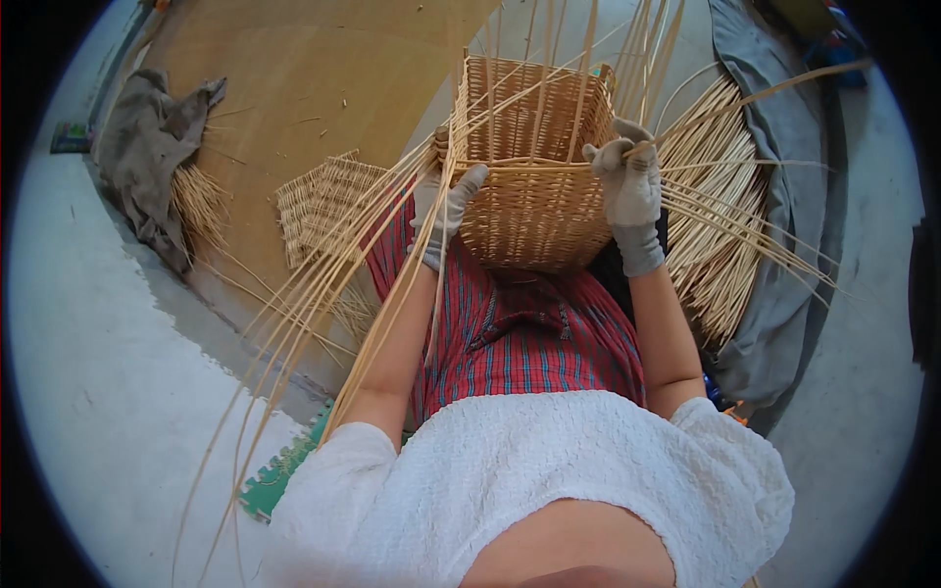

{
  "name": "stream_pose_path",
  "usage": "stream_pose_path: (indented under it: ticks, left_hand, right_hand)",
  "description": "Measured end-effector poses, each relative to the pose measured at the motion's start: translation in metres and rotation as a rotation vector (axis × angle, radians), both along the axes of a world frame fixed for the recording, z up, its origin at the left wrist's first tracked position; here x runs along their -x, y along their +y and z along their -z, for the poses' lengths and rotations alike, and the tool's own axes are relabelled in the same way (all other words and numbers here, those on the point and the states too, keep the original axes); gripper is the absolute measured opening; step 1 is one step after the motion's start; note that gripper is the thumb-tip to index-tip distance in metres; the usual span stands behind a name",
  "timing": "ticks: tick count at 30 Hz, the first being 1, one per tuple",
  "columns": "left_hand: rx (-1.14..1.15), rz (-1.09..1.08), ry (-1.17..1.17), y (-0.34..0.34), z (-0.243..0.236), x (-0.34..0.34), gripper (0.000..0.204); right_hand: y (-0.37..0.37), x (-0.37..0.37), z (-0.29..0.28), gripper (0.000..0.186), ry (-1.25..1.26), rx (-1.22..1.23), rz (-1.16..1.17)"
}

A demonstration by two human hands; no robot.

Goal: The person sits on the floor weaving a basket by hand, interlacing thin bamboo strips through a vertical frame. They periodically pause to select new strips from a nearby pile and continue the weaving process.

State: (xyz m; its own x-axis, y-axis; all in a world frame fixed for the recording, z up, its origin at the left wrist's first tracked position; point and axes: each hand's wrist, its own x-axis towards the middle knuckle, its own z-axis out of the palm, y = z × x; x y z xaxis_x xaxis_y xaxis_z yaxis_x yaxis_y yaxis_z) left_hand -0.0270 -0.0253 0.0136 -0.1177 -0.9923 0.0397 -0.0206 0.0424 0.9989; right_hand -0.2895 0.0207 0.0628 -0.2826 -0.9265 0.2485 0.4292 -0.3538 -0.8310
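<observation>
A square wicker basket, partly woven, stands at my lap with long loose strands fanning out from its rim on all sides. My left hand, in a pale grey work glove, is closed on the basket's near left corner, thumb over the rim among the strands. At the near right corner, my right hand, gloved alike, has its fingers bent and pinched around a long cane strand that runs out to the upper right. The fingers under the left corner are partly hidden.
A thick bundle of cane strands lies on grey cloth at my right. On the left are a flat woven panel, another strand bundle under a dark cloth, and a brown board dotted with scraps.
</observation>
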Motion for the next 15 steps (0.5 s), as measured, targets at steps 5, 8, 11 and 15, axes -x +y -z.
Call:
stream_pose_path:
  ticks: [5, 8, 11, 15]
  left_hand:
    - [0.028, -0.037, -0.02, -0.003, 0.01, -0.001, 0.076]
    - [0.108, -0.072, 0.097, -0.001, 0.001, 0.009, 0.079]
    - [-0.014, -0.029, 0.149, 0.004, -0.012, 0.01, 0.08]
    - [0.054, -0.102, 0.188, -0.002, 0.002, 0.016, 0.075]
  right_hand:
    - [0.024, -0.038, -0.009, 0.031, -0.046, -0.168, 0.342]
    - [0.038, -0.055, 0.012, 0.028, -0.187, -0.412, 0.212]
    - [0.008, -0.037, 0.002, 0.021, 0.224, -0.391, 0.278]
    - [0.002, -0.042, 0.001, 0.013, 0.254, -0.319, 0.34]
